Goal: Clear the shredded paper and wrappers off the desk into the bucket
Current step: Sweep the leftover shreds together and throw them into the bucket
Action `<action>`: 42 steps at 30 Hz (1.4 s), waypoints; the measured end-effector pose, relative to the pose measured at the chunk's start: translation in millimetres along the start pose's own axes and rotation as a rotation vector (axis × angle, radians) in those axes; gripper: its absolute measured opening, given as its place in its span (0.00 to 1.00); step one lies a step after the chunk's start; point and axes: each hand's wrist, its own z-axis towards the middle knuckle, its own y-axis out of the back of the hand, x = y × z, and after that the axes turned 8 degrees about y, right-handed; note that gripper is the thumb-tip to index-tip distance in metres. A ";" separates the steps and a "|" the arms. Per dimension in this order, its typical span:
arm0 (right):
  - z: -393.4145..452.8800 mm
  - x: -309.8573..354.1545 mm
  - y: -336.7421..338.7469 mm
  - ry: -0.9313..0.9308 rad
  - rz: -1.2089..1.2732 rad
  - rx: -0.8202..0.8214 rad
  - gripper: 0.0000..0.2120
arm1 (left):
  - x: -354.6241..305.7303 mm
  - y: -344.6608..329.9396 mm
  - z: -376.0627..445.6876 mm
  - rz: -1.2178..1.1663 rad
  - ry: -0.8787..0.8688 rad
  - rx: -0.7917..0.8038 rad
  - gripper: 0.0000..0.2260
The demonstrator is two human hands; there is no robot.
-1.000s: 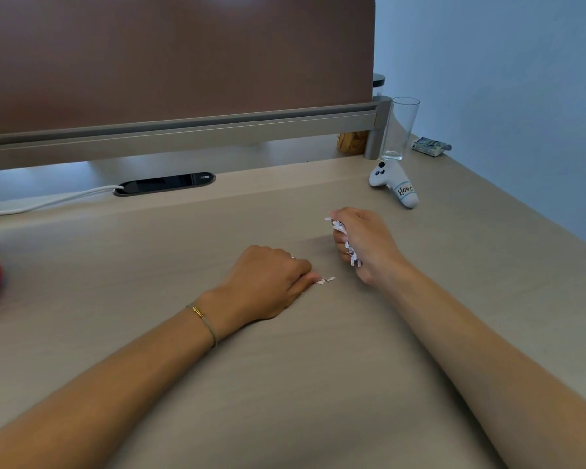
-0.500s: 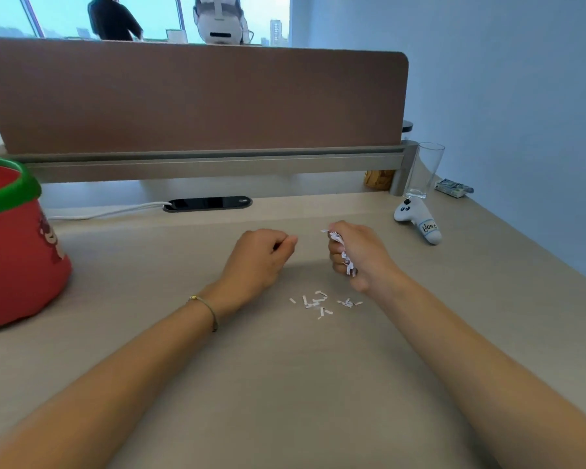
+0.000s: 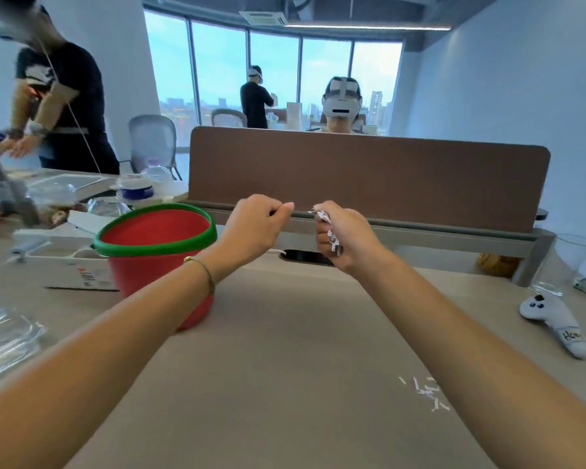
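Note:
A red bucket with a green rim stands on the desk at the left. My left hand is raised just right of its rim, thumb and finger pinched, perhaps on a tiny scrap too small to make out. My right hand is also lifted, fisted around a wad of white shredded paper that pokes out between the fingers. A few loose paper shreds lie on the desk near my right forearm.
A brown divider panel runs across the back of the desk. A white controller and a clear glass sit at the right. Boxes, a plastic sheet and bottles crowd the left. Other people stand and sit beyond.
Both hands have lifted off the desk and moved up toward the bucket. The view has tilted up, and the loose shreds stay behind on the desk.

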 end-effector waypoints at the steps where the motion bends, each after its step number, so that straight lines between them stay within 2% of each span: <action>1: 6.7 0.2 -15.4 -0.009 0.002 0.025 0.16 | 10.0 13.7 3.9 0.007 0.023 -0.019 0.25; 7: 39.2 -1.8 -97.9 -0.040 -0.017 0.189 0.17 | 65.9 84.2 20.5 0.117 0.133 -0.116 0.27; 10: 52.8 -6.3 -131.3 -0.042 0.001 0.268 0.17 | 99.2 104.7 28.1 0.176 0.194 -0.107 0.26; 14: 65.6 -14.2 -165.4 -0.017 -0.055 0.321 0.17 | 134.3 119.5 31.8 0.312 0.261 -0.015 0.25; 18: 72.5 -22.1 -187.1 0.009 -0.116 0.330 0.15 | 146.8 129.9 29.4 0.480 0.306 0.180 0.21; 21: 76.8 -29.1 -197.3 0.036 -0.198 0.331 0.14 | 149.6 135.8 26.4 0.545 0.269 0.324 0.11; 23: 79.7 -34.6 -202.0 0.060 -0.246 0.324 0.14 | 149.2 138.7 23.8 0.564 0.229 0.351 0.04; 28: 89.7 -47.0 -209.1 0.174 -0.357 0.321 0.15 | 149.5 143.9 20.2 0.567 0.201 0.353 0.14; 35: 99.0 -54.5 -208.4 0.530 -0.745 0.329 0.21 | 141.5 153.2 11.9 0.734 0.149 0.167 0.11; 42: 99.9 -52.5 -203.9 0.664 -1.032 0.399 0.20 | 140.4 155.1 9.9 0.753 0.148 0.110 0.11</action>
